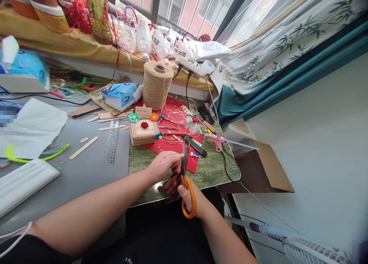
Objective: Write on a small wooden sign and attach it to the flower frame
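Note:
My right hand (pixel 191 197) is closed around the orange-handled scissors (pixel 189 202), their blades pointing up and parted. Beside the blades, my left hand (pixel 163 166) pinches a pale, thin piece that looks like the end of a craft stick (pixel 178 155); its tip reaches the blades, and my fingers hide the rest. Beyond my hands stands a twine-wrapped box (pixel 143 135) with a red rose on top, small crocheted flowers at its corners and a little wooden sign (pixel 143 112) at its back edge.
Behind the box stands a twine spool (pixel 157 86). Craft sticks (pixel 84 147) and a clear ruler (pixel 112 143) lie to the left. On the right are a dark green utility knife (pixel 195 146), a pink glue gun (pixel 215 140) with cable, and red paper (pixel 192 165) with scraps.

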A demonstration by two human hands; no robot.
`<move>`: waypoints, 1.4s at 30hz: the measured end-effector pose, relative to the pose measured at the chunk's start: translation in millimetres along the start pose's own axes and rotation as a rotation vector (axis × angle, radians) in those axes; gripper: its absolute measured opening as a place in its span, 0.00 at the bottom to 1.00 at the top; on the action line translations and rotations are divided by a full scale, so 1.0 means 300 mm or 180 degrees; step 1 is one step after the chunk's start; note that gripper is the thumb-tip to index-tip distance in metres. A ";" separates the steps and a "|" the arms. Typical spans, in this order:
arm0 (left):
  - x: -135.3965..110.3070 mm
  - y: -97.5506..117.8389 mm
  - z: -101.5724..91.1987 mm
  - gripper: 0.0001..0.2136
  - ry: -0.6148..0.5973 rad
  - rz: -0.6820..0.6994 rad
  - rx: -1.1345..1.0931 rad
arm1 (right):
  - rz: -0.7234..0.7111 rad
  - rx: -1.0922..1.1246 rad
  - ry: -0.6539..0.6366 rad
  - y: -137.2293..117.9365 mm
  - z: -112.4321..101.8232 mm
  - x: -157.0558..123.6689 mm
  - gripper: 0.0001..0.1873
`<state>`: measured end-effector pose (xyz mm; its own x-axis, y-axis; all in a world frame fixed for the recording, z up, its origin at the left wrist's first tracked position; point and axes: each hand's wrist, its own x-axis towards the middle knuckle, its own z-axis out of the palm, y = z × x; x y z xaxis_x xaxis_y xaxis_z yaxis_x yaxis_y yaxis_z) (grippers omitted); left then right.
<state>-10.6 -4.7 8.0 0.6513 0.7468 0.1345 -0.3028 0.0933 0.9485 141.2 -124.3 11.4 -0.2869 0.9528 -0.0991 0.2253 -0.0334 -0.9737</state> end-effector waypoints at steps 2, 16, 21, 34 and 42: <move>-0.001 0.000 0.000 0.19 0.0004 -0.0020 0.0005 | 0.0015 -0.0175 -0.0019 -0.010 -0.004 -0.002 0.25; -0.003 0.003 0.001 0.19 0.0080 -0.0058 -0.0017 | -0.0042 -0.0862 -0.0075 -0.053 -0.022 0.000 0.26; -0.004 0.002 0.000 0.19 0.0070 -0.0075 -0.0019 | -0.0020 -0.0873 -0.0123 -0.076 -0.022 -0.001 0.29; -0.001 0.011 0.007 0.19 0.0084 0.0012 -0.0069 | 0.0146 -0.1037 -0.0160 -0.092 -0.026 -0.004 0.32; -0.003 0.011 0.007 0.19 0.0089 0.0022 -0.0106 | 0.0147 -0.0930 -0.0188 -0.083 -0.030 -0.010 0.35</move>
<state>-10.8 -6.5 11.7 0.6295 0.7656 0.1326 -0.3306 0.1095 0.9374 144.7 -123.8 37.9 -0.3218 0.9328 -0.1619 0.4954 0.0202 -0.8684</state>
